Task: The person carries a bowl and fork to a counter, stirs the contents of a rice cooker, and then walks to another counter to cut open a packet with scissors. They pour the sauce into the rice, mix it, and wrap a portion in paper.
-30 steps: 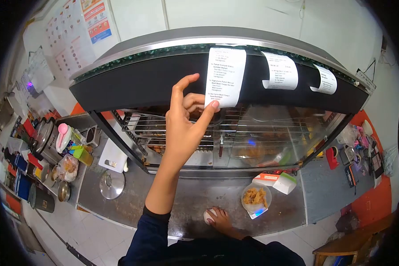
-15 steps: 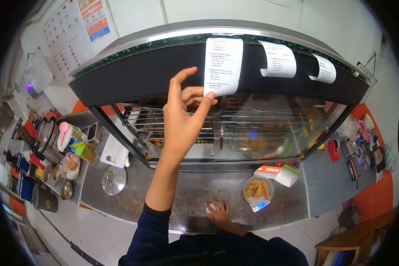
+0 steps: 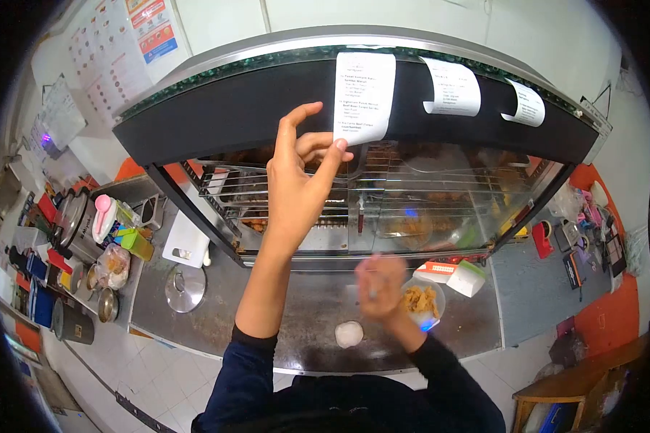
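My left hand (image 3: pixel 300 173) is raised in front of the glass food warmer (image 3: pixel 426 209). Its thumb and fingers pinch the lower left corner of a long printed receipt (image 3: pixel 365 94) that hangs from the warmer's top edge. The index finger points up, off the paper. My right hand (image 3: pixel 381 287) is in the air over the steel counter (image 3: pixel 267 317), blurred by motion, so its fingers cannot be made out. Beside it is a clear bowl of fried, golden-brown food (image 3: pixel 420 300). A whitish round lump (image 3: pixel 349 334) lies on the counter just below that hand.
Two shorter receipts (image 3: pixel 451 86) hang further right. Red and white cartons (image 3: pixel 448 276) stand behind the bowl. At left lie a metal lid (image 3: pixel 185 288) and a white cutting board (image 3: pixel 185 242). A tape dispenser (image 3: pixel 543 239) sits on the right side table.
My right hand has lifted off the whitish lump and moved up and to the right, toward the bowl. My left hand still pinches the receipt. The view has shifted slightly.
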The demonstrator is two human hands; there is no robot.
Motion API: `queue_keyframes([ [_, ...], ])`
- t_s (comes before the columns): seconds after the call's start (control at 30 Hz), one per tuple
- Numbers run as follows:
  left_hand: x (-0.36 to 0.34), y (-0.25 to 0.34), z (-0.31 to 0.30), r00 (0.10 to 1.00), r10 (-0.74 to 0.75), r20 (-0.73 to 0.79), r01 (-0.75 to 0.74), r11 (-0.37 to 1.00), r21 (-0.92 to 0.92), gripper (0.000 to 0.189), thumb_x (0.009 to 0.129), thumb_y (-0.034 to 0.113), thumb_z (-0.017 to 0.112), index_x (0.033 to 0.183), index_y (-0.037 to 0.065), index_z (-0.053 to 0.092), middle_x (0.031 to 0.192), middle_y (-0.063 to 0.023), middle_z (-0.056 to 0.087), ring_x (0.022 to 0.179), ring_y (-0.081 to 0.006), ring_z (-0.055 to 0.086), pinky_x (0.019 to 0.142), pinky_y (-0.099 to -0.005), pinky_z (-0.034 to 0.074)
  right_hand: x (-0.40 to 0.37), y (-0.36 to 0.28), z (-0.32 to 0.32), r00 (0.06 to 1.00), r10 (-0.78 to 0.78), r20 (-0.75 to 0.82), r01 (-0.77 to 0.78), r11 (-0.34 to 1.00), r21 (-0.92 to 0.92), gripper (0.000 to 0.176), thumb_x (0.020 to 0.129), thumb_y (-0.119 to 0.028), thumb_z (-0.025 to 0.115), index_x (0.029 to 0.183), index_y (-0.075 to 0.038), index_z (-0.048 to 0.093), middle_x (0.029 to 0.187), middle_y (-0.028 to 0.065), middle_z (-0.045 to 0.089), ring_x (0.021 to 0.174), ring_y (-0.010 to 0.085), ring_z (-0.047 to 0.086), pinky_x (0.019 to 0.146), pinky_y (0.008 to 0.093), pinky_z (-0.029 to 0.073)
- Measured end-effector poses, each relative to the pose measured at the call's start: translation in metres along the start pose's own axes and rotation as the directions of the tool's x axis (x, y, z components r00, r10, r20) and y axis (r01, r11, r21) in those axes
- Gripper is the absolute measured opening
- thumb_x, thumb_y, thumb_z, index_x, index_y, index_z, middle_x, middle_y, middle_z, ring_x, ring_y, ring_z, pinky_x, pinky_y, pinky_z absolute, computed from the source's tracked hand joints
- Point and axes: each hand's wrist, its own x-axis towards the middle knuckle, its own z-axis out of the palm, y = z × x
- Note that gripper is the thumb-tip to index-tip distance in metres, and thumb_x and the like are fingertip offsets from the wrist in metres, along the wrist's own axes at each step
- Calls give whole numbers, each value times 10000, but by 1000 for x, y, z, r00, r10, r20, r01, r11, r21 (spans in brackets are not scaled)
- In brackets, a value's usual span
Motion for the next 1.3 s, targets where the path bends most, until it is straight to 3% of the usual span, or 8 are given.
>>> queue_keyframes([
  [0.13, -1, 1, 0, 1000, -14, -15, 14, 1000, -7, 441, 855, -8, 554, 1244, -14, 345, 895, -159, 636, 810, -164, 635, 759, -280, 510, 151, 2, -38, 938, -247, -242, 140, 911, -388, 278, 729, -104, 688, 1001, -124, 635, 1011, 29, 614, 1050, 229, 487, 892, 403, 306],
  [0.3, -2, 0, 1, 999, -38, -32, 38, 999, -7, 432, 856, 2, 560, 1234, -16, 353, 884, -154, 635, 803, -160, 634, 755, -279, 511, 253, 13, -36, 923, -338, -186, 147, 753, -642, 153, 767, -196, 659, 916, -180, 688, 914, -84, 623, 976, 165, 499, 921, 445, 199],
  [0.4, -2, 0, 1, 999, -27, -30, 27, 1000, -8, 421, 856, 8, 564, 1226, -13, 363, 877, -154, 635, 796, -158, 634, 754, -277, 512, 268, 26, -28, 956, -285, -71, 183, 767, -615, 91, 774, -191, 648, 852, -166, 688, 867, -68, 623, 948, 166, 510, 929, 458, 191],
  [0.57, -4, 0, -1, 998, -30, -54, 31, 999, 16, 414, 850, 17, 580, 1208, -19, 375, 859, -141, 637, 787, -151, 634, 744, -268, 508, 275, 26, -23, 961, -273, -40, 200, 789, -581, 54, 778, -170, 638, 809, -146, 675, 838, -60, 622, 932, 164, 523, 935, 480, 192],
  [0.9, -4, -10, -15, 993, -34, -115, 38, 999, 34, 408, 847, 27, 588, 1195, -17, 382, 852, -136, 638, 781, -142, 632, 738, -250, 490, 275, 17, -2, 954, -300, 2, 259, 822, -507, 113, 781, -108, 618, 877, -148, 661, 869, -49, 612, 903, 162, 536, 936, 504, 209],
  [1.3, -8, -15, -23, 990, -51, -130, 56, 998, 36, 408, 851, 30, 585, 1196, -25, 375, 876, -141, 630, 781, -153, 634, 722, -238, 493, 269, 13, 4, 968, -250, 32, 238, 864, -443, 190, 780, -63, 600, 958, -121, 635, 941, 0, 589, 926, 197, 504, 892, 437, 270],
])
